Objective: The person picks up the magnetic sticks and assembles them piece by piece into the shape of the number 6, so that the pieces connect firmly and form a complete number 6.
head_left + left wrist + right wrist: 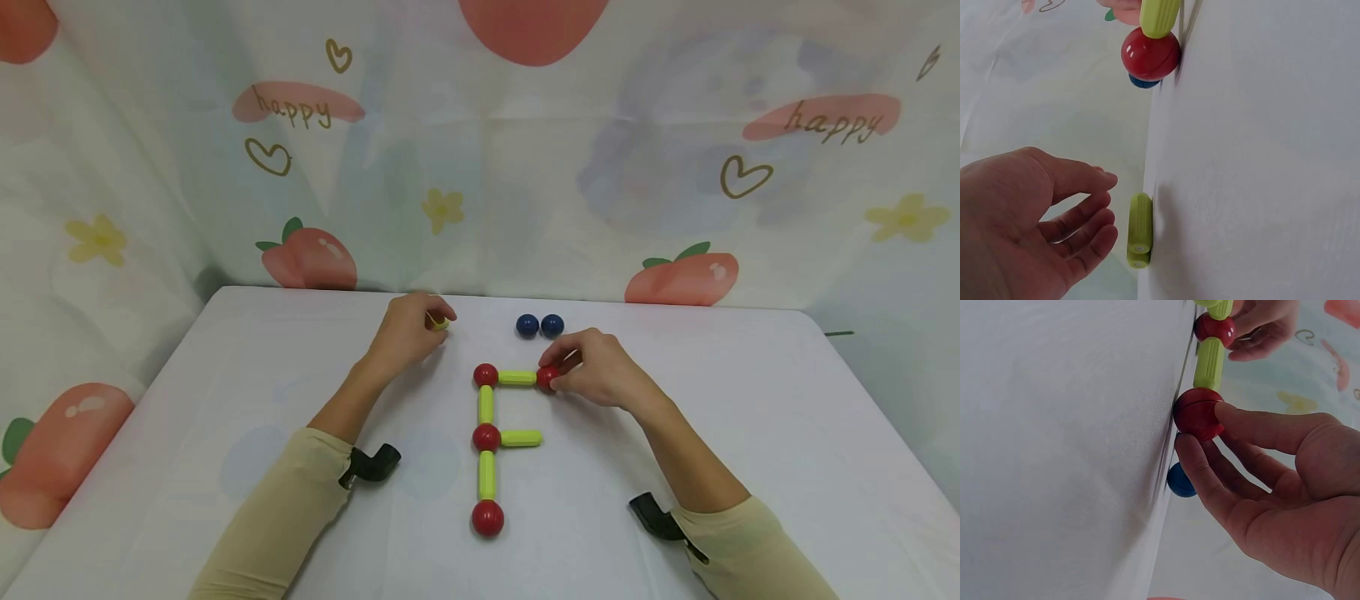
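Note:
Thumb and fingers of my right hand (600, 367) pinch the red ball (1199, 414) at the right end of the top yellow-green rod (517, 377). That rod meets another red ball (486, 375), and below it a column of rods and red balls runs down, with a side rod (521, 438) pointing right from the middle ball (486, 437). At the back left, my left hand (1035, 219) has its fingers loosely bent beside two yellow-green rods (1140, 224) lying on the table; a gap shows between fingertips and rods in the left wrist view.
Two blue balls (527, 326) (552, 326) sit side by side near the back edge of the white table (420, 533), just beyond my right hand. A patterned curtain (480, 167) hangs behind the table. Black devices are strapped at both wrists.

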Tool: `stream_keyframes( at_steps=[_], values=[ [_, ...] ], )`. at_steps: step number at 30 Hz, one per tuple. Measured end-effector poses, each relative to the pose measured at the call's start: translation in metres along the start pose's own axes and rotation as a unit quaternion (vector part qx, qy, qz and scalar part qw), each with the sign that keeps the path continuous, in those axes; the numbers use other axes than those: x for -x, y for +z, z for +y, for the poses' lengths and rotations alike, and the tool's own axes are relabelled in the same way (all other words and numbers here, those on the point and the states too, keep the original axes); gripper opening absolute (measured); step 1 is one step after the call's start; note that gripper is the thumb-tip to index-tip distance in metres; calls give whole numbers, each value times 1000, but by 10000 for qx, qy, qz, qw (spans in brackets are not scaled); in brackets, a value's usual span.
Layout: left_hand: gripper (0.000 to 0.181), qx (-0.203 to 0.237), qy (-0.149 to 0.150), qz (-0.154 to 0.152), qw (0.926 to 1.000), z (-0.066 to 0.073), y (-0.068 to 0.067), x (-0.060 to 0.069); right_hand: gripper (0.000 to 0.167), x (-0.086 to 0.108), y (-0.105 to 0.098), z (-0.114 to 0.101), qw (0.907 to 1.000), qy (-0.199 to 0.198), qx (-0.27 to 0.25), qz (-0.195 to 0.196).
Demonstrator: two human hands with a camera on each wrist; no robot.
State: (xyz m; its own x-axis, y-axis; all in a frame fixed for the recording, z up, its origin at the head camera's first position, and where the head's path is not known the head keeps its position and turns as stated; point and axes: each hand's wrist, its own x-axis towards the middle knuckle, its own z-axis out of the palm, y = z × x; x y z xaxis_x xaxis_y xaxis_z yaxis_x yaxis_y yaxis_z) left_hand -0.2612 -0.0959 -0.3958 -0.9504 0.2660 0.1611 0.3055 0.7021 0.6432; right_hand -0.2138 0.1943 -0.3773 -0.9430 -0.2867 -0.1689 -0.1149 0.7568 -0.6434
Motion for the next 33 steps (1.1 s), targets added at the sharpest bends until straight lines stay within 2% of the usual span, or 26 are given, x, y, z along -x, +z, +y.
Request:
stream_keyframes(
  at_steps=[3, 9, 15, 24, 33],
  values=[
    [19, -105, -74, 164, 9998, -3, -1, -2, 18, 0, 0, 0, 10000, -14, 28, 12],
    [21, -305, -91, 263, 9991, -12, -1, -8, 18, 0, 0, -1, 10000, -37, 56, 21],
    [20, -376, -139, 255, 9989, -15, 1, -10, 18, 0, 0, -1, 10000, -4, 10, 15],
    [22, -531, -428, 74, 9976, -14, 4, -10, 18, 0, 0, -1, 10000, -4, 30, 26],
    [22, -531, -399, 92, 9977, -15, 8, -12, 18, 1, 1, -1, 10000, 61, -17, 33]
  ],
)
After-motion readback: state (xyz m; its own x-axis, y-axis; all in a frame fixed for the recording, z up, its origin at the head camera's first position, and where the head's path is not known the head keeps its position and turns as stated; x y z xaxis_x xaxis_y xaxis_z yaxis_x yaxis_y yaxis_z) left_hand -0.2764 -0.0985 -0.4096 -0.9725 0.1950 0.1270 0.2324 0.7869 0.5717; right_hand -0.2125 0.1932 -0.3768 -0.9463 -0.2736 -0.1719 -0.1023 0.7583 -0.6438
